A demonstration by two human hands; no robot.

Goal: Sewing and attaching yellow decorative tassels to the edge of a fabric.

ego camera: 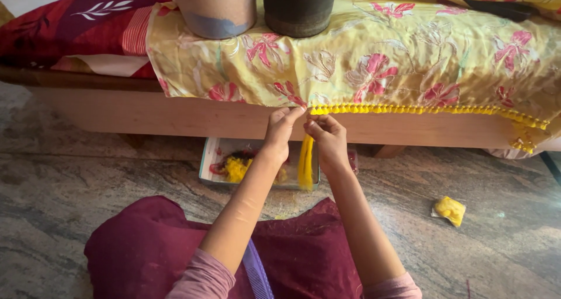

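Note:
A yellow cloth with pink flowers (362, 53) hangs over the edge of a wooden bed. A row of yellow tassels (421, 109) runs along its hem to the right. My left hand (280, 129) pinches the hem at the end of that row. My right hand (327, 138) is right beside it, fingers closed on a bundle of yellow thread (305, 164) that hangs down between the hands. Both hands touch the cloth edge.
Under the bed lies a shallow tray (210, 158) with yellow and red thread. A yellow thread packet (450, 210) lies on the stone floor at right. Two round containers (298, 7) stand on the bed. A purple comb (256, 272) rests on my maroon lap.

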